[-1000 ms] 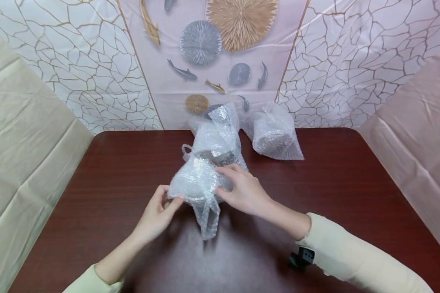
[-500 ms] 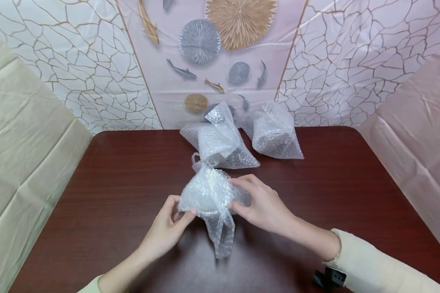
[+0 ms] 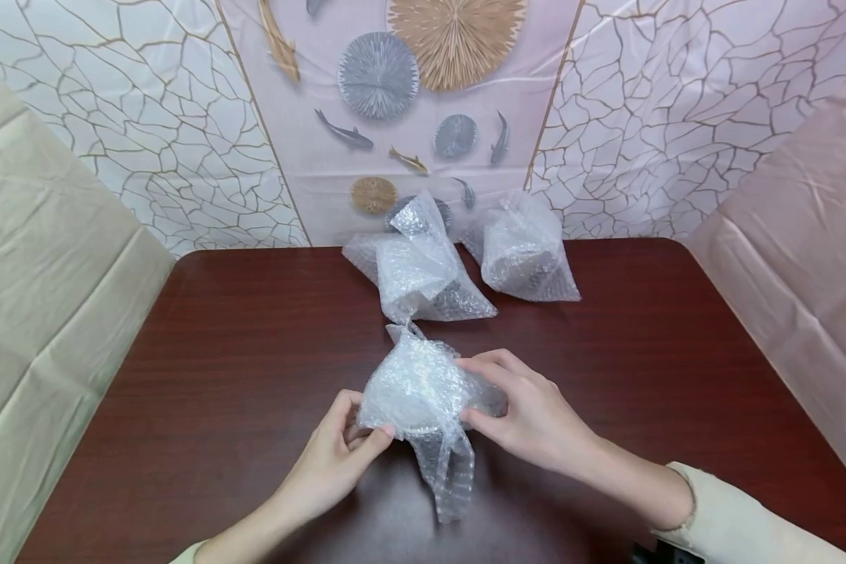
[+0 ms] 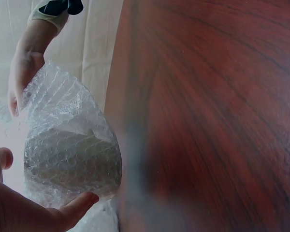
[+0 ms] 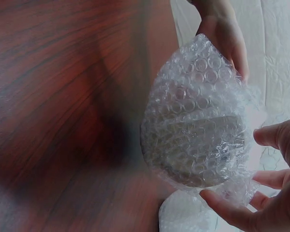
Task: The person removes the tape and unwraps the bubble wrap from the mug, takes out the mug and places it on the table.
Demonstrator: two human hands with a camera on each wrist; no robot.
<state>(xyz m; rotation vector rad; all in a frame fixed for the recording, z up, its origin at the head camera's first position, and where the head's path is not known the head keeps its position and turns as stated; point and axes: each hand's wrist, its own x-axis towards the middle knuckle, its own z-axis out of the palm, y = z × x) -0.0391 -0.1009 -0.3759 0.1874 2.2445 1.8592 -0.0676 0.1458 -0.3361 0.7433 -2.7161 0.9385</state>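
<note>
A bubble-wrapped bundle (image 3: pixel 412 384) is between both hands in the head view, with a loose flap of wrap hanging at its front. My left hand (image 3: pixel 338 450) grips its left edge, thumb on top. On the right side, my right hand (image 3: pixel 536 411) holds it between thumb and fingers. The right wrist view shows the bundle (image 5: pixel 195 140) with something greyish and round-edged inside; the wrap blurs its kind. It appears held above the table in the wrist views. A second wrapped bundle (image 3: pixel 416 274) lies just behind it.
A third bubble-wrapped bundle (image 3: pixel 525 254) sits at the back right of the dark red wooden table (image 3: pixel 254 329). Behind the table hangs a patterned cloth backdrop (image 3: pixel 458 180). Pale fabric walls stand on the left (image 3: pixel 56 305) and right (image 3: pixel 797 204).
Both hands have drawn the held bundle toward me and to the right, off the bundle behind it. That rear bundle now shows more fully. The back-right bundle stays put.
</note>
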